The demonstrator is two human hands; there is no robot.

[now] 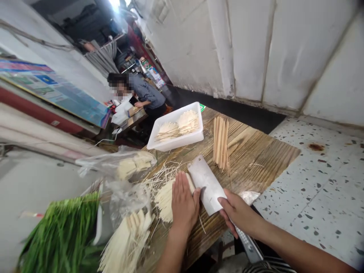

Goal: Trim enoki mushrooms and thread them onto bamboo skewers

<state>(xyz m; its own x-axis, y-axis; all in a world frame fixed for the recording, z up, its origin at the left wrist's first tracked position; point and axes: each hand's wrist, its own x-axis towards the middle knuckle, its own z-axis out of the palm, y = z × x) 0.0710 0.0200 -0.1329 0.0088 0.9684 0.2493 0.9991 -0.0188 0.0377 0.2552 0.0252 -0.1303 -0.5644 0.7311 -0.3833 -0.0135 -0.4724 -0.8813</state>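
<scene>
right hand (237, 214): 1 cleaver (207, 185) | left hand (184, 203): 1 stack (165, 199) | 1 tray (176, 144)

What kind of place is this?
Probably a food-prep kitchen or stall: a cleaver beside pale sheets on a wooden table, a white tray holding cut strips, and green stalks nearby.

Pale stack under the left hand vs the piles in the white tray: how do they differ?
The pale stack lies on the wooden table, pressed flat by the left hand, with the cleaver held by the right hand beside it; the tray piles sit untouched in the white tray. The stack has loose shreds around it; the tray piles are two tidy heaps. Both are cream-coloured thin strips.
</scene>
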